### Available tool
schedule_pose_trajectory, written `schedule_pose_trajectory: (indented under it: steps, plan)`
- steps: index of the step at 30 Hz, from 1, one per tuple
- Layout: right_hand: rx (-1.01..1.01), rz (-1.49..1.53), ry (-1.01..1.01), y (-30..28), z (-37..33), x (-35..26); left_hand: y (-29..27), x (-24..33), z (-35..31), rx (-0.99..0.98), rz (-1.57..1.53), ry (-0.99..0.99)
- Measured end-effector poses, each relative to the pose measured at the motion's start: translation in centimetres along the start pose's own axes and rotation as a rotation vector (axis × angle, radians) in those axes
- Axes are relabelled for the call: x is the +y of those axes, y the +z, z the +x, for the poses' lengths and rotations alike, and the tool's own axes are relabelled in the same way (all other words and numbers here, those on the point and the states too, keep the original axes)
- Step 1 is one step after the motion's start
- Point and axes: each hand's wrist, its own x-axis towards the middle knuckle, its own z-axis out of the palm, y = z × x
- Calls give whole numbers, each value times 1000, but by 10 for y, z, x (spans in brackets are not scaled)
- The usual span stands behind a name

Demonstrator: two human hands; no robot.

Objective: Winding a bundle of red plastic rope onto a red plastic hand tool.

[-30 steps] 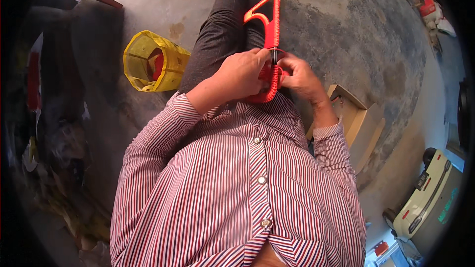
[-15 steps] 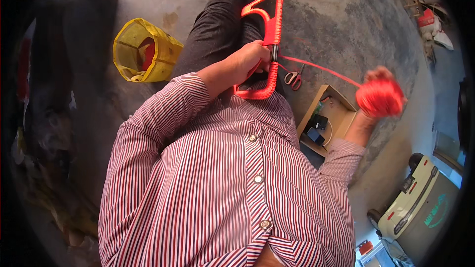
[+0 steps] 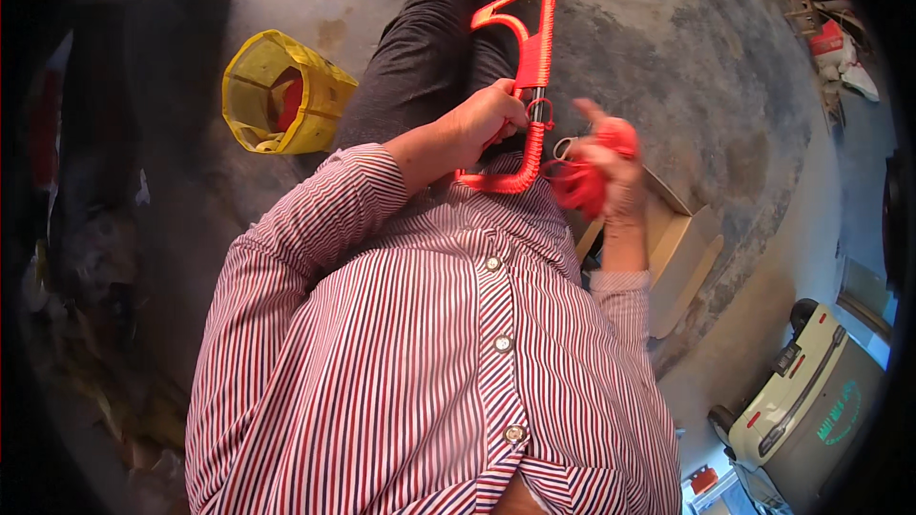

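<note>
My left hand [image 3: 485, 122] is closed around a bent frame [image 3: 539, 62] wrapped in red cord, held above my lap. A short dark stretch of its bar shows bare beside my fingers, with a loose loop of cord next to it. Just to the right of the frame, my right hand [image 3: 622, 172] holds a bundle of red cord [image 3: 580, 187]. That hand is slightly blurred, one finger stretched out and the others bent around the cord. Behind it, the handle of a pair of scissors [image 3: 562, 147] on the floor is mostly hidden.
An open cardboard box [image 3: 670, 246] stands at my right, partly behind my right forearm. On the left is a yellow bin [image 3: 331, 100] with something red inside. A pale suitcase [image 3: 811, 386] lies at the lower right. My legs [image 3: 420, 52] stretch forward over the concrete floor.
My right hand has come in leftward with the cord bundle, close to the frame. The taut strand between them has slackened into a loop. The cardboard box's flap now shows differently.
</note>
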Motion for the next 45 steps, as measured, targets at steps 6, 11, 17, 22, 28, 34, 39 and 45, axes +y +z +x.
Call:
schedule_pose_trajectory:
  steps: [6, 11, 17, 22, 28, 34, 39, 45]
  plan:
    - [-209, 70, 102, 26, 3, -58, 7, 0, -4, 44, -57, 9]
    - [-259, 122, 166, 51, -25, -80, 1, -4, 6, 48, -36, -49]
    - [-228, 408, 85, 60, -28, -94, 2, -6, 5, 180, 421, 202]
    - [-749, 571, -243, 67, -23, -130, 46, 30, -41, 270, 855, 980]
    - [-690, -638, -265, 22, 15, -98, -15, 49, -26, 394, 459, 658]
    - [-532, -906, -38, 47, 20, -9, -40, 3, -39, 50, 478, -39]
    - [-330, -550, -57, 53, 18, -11, -10, 16, -46, 198, 489, 323]
    - [-260, -625, -407, 68, 3, -55, 12, 69, -77, 342, 541, 783]
